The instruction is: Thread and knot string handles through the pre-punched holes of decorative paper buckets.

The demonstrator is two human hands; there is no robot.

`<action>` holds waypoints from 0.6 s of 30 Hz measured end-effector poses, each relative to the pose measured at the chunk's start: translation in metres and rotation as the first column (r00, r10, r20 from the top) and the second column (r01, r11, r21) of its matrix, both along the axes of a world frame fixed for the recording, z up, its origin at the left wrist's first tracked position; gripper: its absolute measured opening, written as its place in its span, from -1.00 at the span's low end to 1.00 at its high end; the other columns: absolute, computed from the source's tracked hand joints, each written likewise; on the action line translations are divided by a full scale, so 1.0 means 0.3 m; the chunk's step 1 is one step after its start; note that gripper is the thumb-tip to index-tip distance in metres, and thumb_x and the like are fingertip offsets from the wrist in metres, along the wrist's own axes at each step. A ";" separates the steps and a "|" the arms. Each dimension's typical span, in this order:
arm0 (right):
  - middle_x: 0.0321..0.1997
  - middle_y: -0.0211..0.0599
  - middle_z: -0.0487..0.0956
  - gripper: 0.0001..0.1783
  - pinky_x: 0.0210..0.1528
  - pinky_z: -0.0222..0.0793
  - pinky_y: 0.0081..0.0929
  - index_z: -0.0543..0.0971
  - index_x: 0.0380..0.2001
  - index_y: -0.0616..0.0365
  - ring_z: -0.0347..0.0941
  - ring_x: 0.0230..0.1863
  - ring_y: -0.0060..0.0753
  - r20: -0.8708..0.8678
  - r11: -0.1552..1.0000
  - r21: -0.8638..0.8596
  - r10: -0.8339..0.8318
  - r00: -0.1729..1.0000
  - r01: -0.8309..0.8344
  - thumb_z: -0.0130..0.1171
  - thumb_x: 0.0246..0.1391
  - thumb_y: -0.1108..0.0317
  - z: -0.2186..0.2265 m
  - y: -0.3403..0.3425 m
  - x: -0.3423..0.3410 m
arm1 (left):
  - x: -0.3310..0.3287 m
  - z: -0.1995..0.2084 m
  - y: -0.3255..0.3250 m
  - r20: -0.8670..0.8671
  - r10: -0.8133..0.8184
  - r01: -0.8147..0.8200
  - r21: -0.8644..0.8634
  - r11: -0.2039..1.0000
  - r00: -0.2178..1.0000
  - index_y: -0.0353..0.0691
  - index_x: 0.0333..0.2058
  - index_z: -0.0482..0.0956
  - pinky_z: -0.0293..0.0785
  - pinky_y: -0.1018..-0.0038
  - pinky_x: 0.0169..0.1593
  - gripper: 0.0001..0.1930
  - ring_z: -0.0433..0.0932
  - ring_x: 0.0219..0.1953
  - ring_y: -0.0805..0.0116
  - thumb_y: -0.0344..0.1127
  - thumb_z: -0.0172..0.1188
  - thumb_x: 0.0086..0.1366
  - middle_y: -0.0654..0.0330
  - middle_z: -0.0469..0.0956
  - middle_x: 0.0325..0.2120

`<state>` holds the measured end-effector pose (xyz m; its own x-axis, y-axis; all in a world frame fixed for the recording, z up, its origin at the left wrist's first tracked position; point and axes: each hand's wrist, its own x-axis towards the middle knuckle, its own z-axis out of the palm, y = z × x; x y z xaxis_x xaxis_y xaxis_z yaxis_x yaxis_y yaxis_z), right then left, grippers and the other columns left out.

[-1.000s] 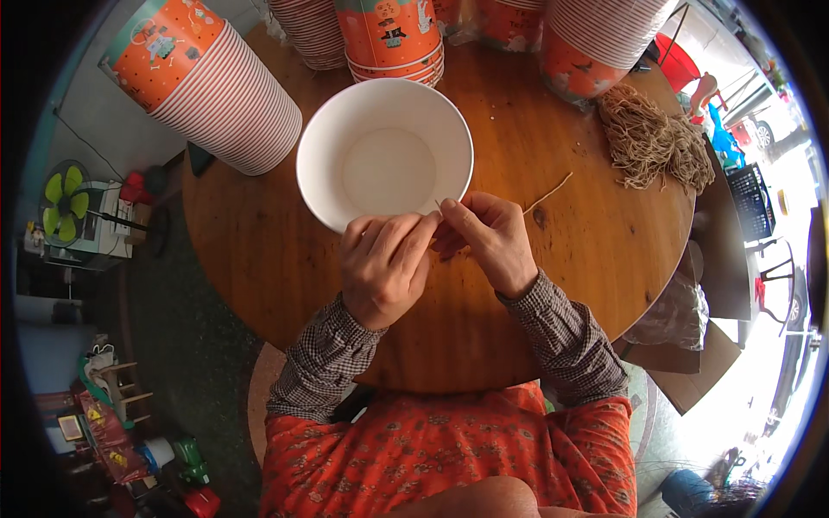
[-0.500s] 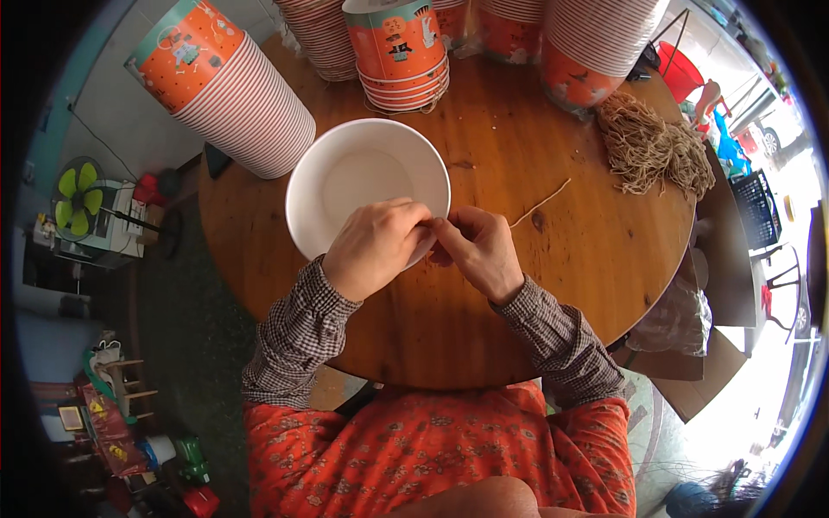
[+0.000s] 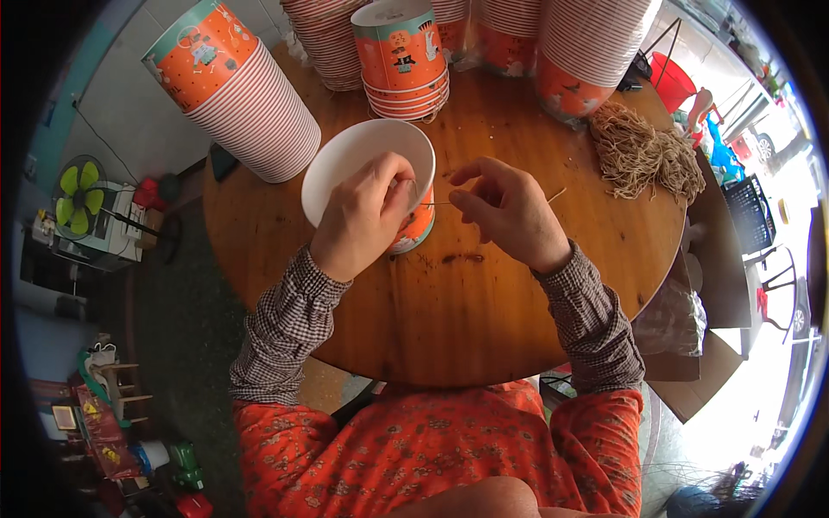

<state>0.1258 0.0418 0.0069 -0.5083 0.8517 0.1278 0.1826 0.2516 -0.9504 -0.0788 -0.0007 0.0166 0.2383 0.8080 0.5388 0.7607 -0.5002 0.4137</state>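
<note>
A white-lined paper bucket (image 3: 341,164) with an orange printed outside stands tilted in front of me on the wooden table. Over its near right rim, my left hand (image 3: 367,211) is closed, fingers curled in a pinch. A thin piece of twine (image 3: 440,204) runs from there across a short gap to my right hand (image 3: 509,216). My right thumb and forefinger pinch the twine, while the other fingers curl loosely, off the bucket's right side. Where the twine meets the bucket is hidden behind my left fingers.
A leaning stack of paper buckets (image 3: 250,112) stands at the left, and a short stack (image 3: 401,65) sits behind the bucket. More stacks (image 3: 587,56) line the far edge. A twine bundle (image 3: 648,155) lies at the right, with a loose strand (image 3: 557,195) nearby.
My hands have moved apart, the right one going rightward, with twine stretched between them. The bucket has turned and tipped, so its orange side now shows.
</note>
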 end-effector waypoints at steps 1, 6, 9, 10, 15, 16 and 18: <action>-0.61 -0.27 0.53 -0.75 -0.58 0.36 -0.53 0.53 -0.24 0.29 0.43 -0.65 -0.57 0.003 0.999 0.049 -0.007 1.000 0.007 0.20 0.05 0.35 0.006 -0.002 -0.003 | 0.010 -0.016 -0.002 0.149 -0.002 0.012 -0.067 0.998 0.989 -0.31 -0.34 0.39 0.48 0.41 -0.38 -0.93 0.57 -0.43 0.19 -0.56 0.09 0.22 0.10 0.49 -0.44; -0.63 -0.22 0.51 -0.78 -0.53 0.37 -0.50 0.55 -0.28 0.24 0.45 -0.64 -0.51 0.030 0.997 0.081 0.011 0.999 -0.014 0.21 0.04 0.34 -0.008 -0.029 -0.047 | 0.030 -0.065 0.002 0.238 -0.050 0.063 -0.048 0.997 0.970 -0.33 -0.22 0.39 0.51 0.56 -0.42 -0.88 0.58 -0.46 0.43 -0.61 0.03 0.28 0.17 0.48 -0.35; -0.63 -0.22 0.51 -0.81 -0.54 0.36 -0.50 0.55 -0.30 0.23 0.46 -0.64 -0.50 0.011 0.994 0.102 -0.027 1.000 0.025 0.19 0.04 0.35 -0.035 -0.031 -0.072 | 0.038 -0.058 0.003 0.171 -0.125 0.106 0.114 0.988 0.977 -0.34 -0.24 0.40 0.52 0.55 -0.35 -0.89 0.57 -0.41 0.43 -0.62 0.04 0.27 0.17 0.47 -0.33; -0.63 -0.22 0.51 -0.83 -0.54 0.37 -0.51 0.55 -0.31 0.23 0.46 -0.65 -0.49 -0.023 0.987 0.152 -0.056 0.998 0.058 0.18 0.04 0.36 -0.043 -0.031 -0.076 | 0.041 -0.057 0.001 0.173 -0.128 0.109 0.114 0.987 0.977 -0.34 -0.24 0.40 0.52 0.55 -0.35 -0.89 0.57 -0.41 0.43 -0.62 0.04 0.27 0.17 0.47 -0.33; -0.59 -0.32 0.52 -0.87 -0.55 0.37 -0.61 0.51 -0.28 0.24 0.46 -0.59 -0.62 -0.056 0.990 0.127 -0.061 0.997 0.068 0.13 0.10 0.44 -0.018 -0.050 -0.067 | 0.054 -0.046 -0.020 0.654 -0.044 0.213 -0.182 0.960 0.755 -0.32 -0.14 0.48 0.54 0.49 -0.23 -0.80 0.59 -0.31 0.40 -0.54 0.10 0.25 0.12 0.56 -0.27; -0.55 -0.38 0.54 -0.87 -0.56 0.37 -0.69 0.50 -0.25 0.25 0.45 -0.54 -0.72 -0.102 0.998 0.039 -0.050 0.994 0.054 0.13 0.14 0.46 -0.016 -0.050 -0.063 | 0.049 -0.044 -0.018 0.655 -0.046 0.216 -0.181 0.960 0.754 -0.32 -0.14 0.48 0.54 0.49 -0.23 -0.80 0.59 -0.31 0.40 -0.54 0.10 0.25 0.12 0.56 -0.27; -0.58 -0.36 0.53 -0.88 -0.55 0.38 -0.64 0.50 -0.27 0.24 0.46 -0.56 -0.67 -0.139 0.996 0.060 -0.053 0.989 0.062 0.11 0.09 0.48 -0.033 -0.039 -0.065 | 0.027 -0.038 -0.010 0.528 -0.062 0.295 -0.370 0.881 0.847 -0.34 -0.09 0.50 0.52 0.50 -0.20 -0.75 0.58 -0.30 0.46 -0.50 0.14 0.24 0.13 0.60 -0.29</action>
